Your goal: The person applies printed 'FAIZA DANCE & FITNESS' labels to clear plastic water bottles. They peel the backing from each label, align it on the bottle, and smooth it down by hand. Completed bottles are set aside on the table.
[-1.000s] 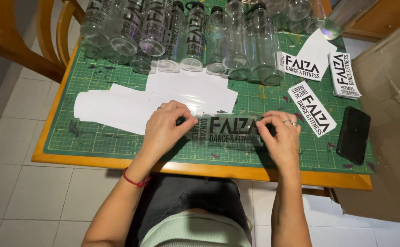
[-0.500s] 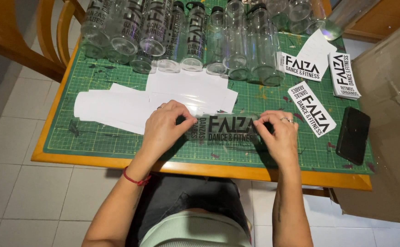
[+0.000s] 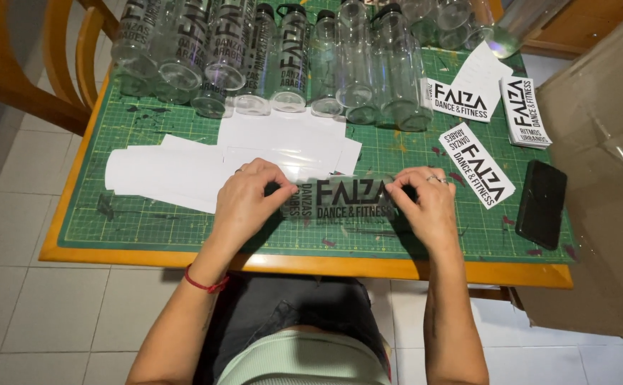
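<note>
A clear bottle (image 3: 347, 199) with black lettering lies on its side on the green cutting mat (image 3: 147, 221), near the front edge. My left hand (image 3: 247, 199) grips its left end with the fingertips. My right hand (image 3: 425, 203) pinches its right end; a ring shows on one finger. A transparent sticker with lettering covers the bottle's side between my hands. A red string bracelet sits on my left wrist.
A row of several clear bottles (image 3: 283, 64) stands along the mat's far edge. White backing sheets (image 3: 183, 167) lie left of centre. Lettered stickers (image 3: 479, 164) and a sticker stack (image 3: 525, 110) lie right, next to a black phone (image 3: 542, 203). A cardboard box (image 3: 611, 178) is at the right, a wooden chair (image 3: 48, 71) at the left.
Both hands have stayed on the bottle's ends; the lettered sticker has shifted slightly on the bottle between them. Nothing else has moved.
</note>
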